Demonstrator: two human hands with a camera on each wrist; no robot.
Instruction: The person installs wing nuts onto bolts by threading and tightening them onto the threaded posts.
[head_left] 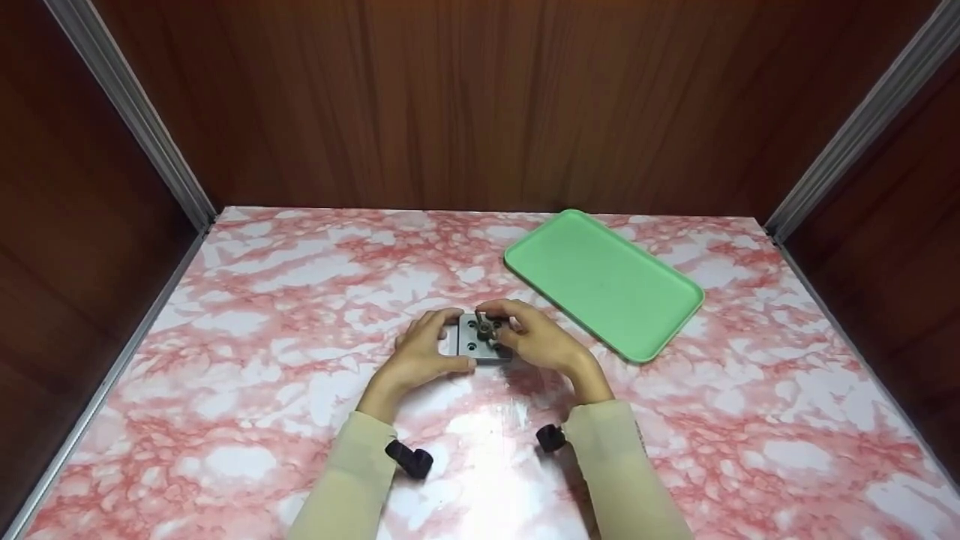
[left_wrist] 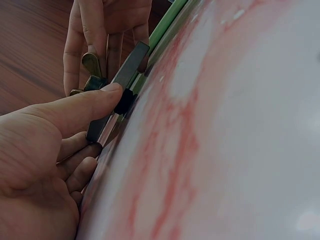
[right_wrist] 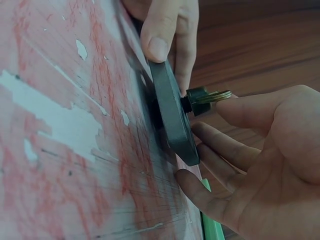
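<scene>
Sleeves (head_left: 346, 472) lie nearest my camera. Left grip (head_left: 421, 354) clamps the plate (head_left: 484, 352); right grip (head_left: 541, 341) pinches the wing screw (head_left: 485, 331). Slack left hold could let the plate rotate.

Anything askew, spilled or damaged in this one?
Only the green tray looks askew: beyond the right hand, it lies turned at an angle to the edges of the table. No spill or clear damage shows, though glare hides part of the surface.

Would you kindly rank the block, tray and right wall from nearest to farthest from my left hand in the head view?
1. Block, held by the left hand.
2. Tray, right of the block, farther back.
3. Right wall, at the far right.
</scene>
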